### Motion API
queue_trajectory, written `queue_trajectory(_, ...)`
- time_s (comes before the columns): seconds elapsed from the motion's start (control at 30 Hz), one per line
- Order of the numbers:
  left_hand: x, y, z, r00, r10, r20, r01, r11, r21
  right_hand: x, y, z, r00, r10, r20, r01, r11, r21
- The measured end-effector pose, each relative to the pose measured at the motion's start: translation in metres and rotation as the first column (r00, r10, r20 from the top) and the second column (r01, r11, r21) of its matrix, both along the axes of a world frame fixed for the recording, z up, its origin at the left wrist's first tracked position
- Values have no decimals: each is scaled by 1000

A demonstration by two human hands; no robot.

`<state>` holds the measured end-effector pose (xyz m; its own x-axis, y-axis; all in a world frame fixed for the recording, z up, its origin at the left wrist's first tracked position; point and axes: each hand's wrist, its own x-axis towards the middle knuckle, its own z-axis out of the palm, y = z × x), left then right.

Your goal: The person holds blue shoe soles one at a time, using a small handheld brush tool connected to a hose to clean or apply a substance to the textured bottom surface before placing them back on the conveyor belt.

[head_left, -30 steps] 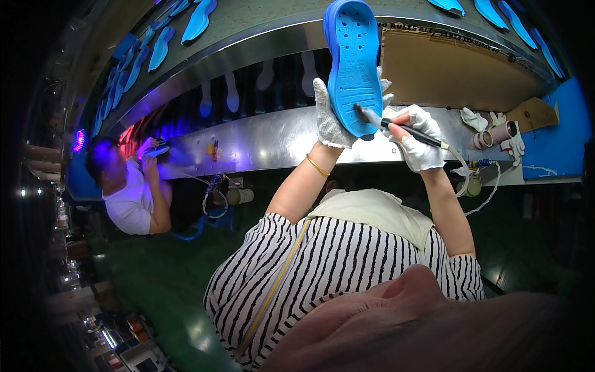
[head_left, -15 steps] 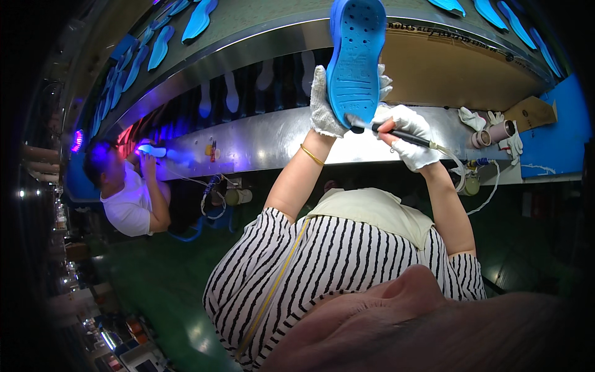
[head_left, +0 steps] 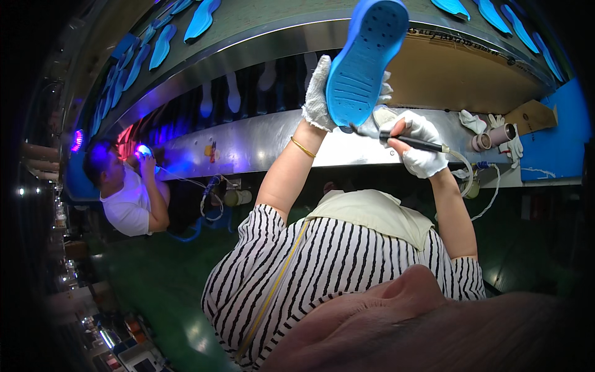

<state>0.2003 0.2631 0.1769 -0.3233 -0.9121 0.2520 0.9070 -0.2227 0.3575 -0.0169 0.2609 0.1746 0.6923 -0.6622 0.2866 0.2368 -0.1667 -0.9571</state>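
A blue shoe sole (head_left: 364,68) is held up in front of me by my left hand (head_left: 317,93), which wears a white glove. The thumb lies along the left edge of the sole, and fingertips show past its right edge. My right hand (head_left: 421,139), in a white glove with bare finger ends, is closed round the black handle of a brush (head_left: 414,142). A pale hose runs from the handle's rear end. The brush's bristles are at the rounded near end of the sole; whether they touch it I cannot tell.
Beyond the metal bench (head_left: 266,139), a green conveyor belt (head_left: 273,15) carries several blue soles. A cardboard sheet (head_left: 458,68) stands behind the bench. Gloves (head_left: 473,121) and brown rolls (head_left: 501,134) lie at the right. A co-worker (head_left: 133,192) sits at the left.
The sole has tilted, its far end swinging right. The brush has moved off the sole's face to the near end's edge, and my right hand has shifted slightly right.
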Motion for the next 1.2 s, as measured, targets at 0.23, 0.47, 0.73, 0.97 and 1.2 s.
queue_trajectory(0.23, -3, -9, 4, 946, -11, 323, -38, 989, 146, 20, -10, 13, 995, -93, -27, 62, 824, -564)
queue_trajectory(0.47, 1, -9, 7, 736, -54, 675, -179, 946, 271, 13, -22, 14, 959, 21, -283, -116, 939, -324)
queue_trajectory(0.73, -8, -11, 9, 620, -197, 760, -87, 945, 316, 6, -30, 16, 971, 29, -238, -109, 938, -330)
queue_trajectory(0.97, -4, -7, -1, 711, -145, 688, -62, 962, 267, -29, -34, 33, 944, -84, -321, -38, 933, -357)
queue_trajectory(1.2, -27, -2, -16, 991, -35, 128, 18, 991, 130, 1, 17, 0, 958, -152, -243, 103, 974, -203)
